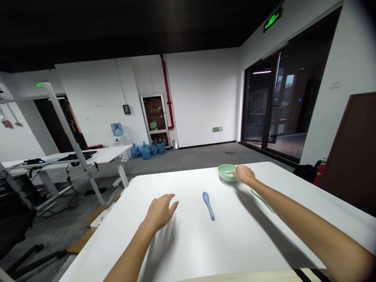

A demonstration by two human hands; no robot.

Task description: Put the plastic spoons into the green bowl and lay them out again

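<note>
Across the white table (188, 250), blue water jugs (146, 150) stand on the floor beyond it at 11 o'clock. Our left hand (160, 213) lies open, grasping nothing, near the blue spoon (208, 206) at 12 o'clock. Our right hand (244, 175) clasps the rim of the green bowl (226, 172) at 1 o'clock, with a green utensil (261, 199) beside the forearm.

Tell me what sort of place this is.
Probably an open office or workroom: a white desk with cables, blue water jugs lined up on the floor, and a green exit sign overhead.
</note>
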